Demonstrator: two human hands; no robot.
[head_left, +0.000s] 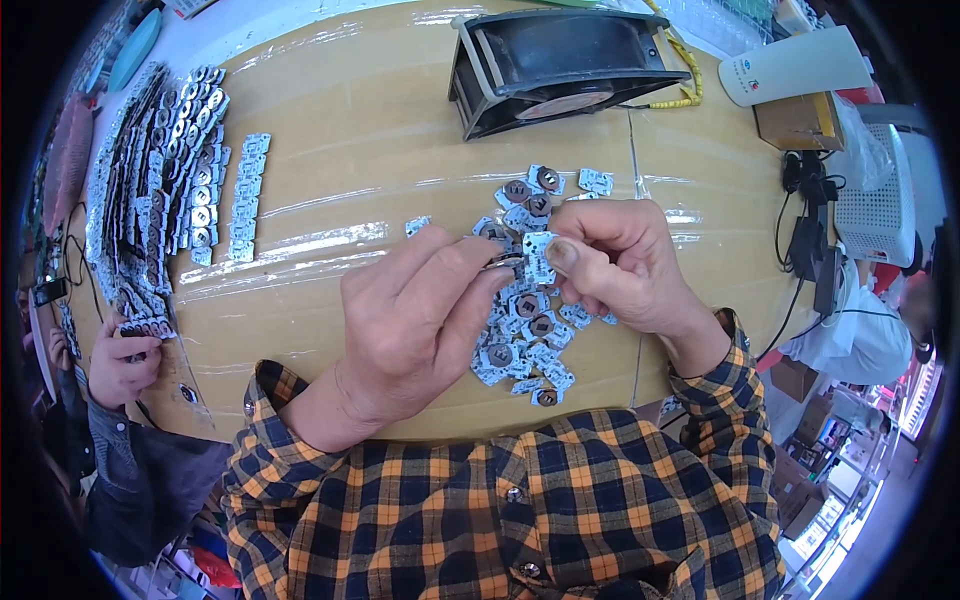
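Note:
My right hand (622,262) pinches a small white circuit board (538,247) between thumb and fingers. My left hand (418,318) meets it from the left, its fingertips closed on a small dark round part (503,262) pressed against that board. Both hands hover just above a loose pile of small boards (528,340), some carrying dark round parts, spread over the wooden table (380,130).
A black square fan (560,62) lies at the far side. Rows of board strips (165,190) cover the table's left. Another person's hand (122,362) holds a strip at the left edge. Cables and a white basket (880,200) sit right.

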